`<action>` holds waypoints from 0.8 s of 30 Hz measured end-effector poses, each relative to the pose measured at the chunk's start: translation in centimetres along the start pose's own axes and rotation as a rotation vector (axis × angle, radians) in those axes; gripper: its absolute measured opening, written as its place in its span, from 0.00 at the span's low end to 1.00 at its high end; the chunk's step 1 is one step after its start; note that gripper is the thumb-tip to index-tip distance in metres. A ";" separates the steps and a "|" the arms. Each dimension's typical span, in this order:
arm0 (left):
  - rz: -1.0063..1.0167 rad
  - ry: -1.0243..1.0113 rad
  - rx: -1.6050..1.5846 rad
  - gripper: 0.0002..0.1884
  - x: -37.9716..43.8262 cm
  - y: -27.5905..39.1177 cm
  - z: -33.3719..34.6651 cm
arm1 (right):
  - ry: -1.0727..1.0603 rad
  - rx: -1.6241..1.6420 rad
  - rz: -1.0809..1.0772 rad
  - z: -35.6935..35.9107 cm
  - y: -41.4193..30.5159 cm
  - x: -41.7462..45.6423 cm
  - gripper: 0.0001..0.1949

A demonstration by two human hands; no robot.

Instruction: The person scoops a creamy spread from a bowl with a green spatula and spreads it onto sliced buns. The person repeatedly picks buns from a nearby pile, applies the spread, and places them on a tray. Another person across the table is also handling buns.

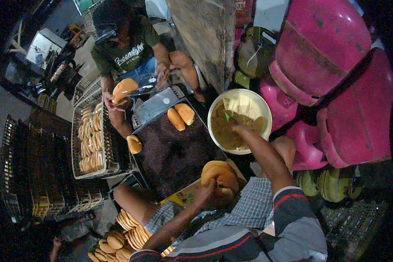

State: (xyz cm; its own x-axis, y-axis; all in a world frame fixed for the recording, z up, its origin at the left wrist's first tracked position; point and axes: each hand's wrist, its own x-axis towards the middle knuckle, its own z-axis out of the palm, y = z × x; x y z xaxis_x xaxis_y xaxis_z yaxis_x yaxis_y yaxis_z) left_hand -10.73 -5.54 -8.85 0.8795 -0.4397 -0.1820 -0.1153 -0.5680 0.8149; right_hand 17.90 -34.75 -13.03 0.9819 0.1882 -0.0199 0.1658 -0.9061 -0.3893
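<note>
In my left hand (pixel 213 191) is a large round bread bun (pixel 217 170), held above my lap beside a cardboard box (pixel 183 193). More bread seems bunched under it, but my fingers partly hide this. My right hand (pixel 235 127) reaches down into a round white tub (pixel 212 137) of pale yellow-brown filling (pixel 237 106). A small green tool (pixel 227 117) shows at my fingertips; the rest of it is hidden. Two bread rolls (pixel 180 116) lie at the far edge of a dark-topped table (pixel 173 154), and another roll (pixel 134 144) sits at its left edge.
Across the table, a seated person (pixel 131 49) holds a bun (pixel 125 90) and a clear plastic bag (pixel 145 85). A plastic crate (pixel 75 157) of bagged bread stands left. Stacked buns (pixel 132 229) lie by my left leg. Pink gas cylinders (pixel 321 49) and a wooden board (pixel 206 42) stand right of the table.
</note>
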 end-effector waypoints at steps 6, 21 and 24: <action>-0.103 0.168 0.354 0.36 4.4 8.5 -6.8 | 0.054 0.235 -0.003 3.4 5.5 0.3 0.17; -0.315 0.228 -0.750 0.38 6.1 4.4 -12.3 | -0.295 0.322 -0.387 -18.8 -9.4 -5.4 0.14; -0.157 0.128 -1.521 0.46 6.5 6.1 -14.5 | -0.631 0.511 -0.319 -18.5 -13.5 -5.8 0.19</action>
State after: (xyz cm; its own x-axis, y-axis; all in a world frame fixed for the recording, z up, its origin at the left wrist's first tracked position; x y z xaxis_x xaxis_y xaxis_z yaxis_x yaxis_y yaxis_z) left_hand 1.00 -1.75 2.90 0.8789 -0.3393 -0.3352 0.4763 0.6602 0.5807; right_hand 11.62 -30.61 9.36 0.6363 0.7161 -0.2868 0.2147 -0.5215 -0.8258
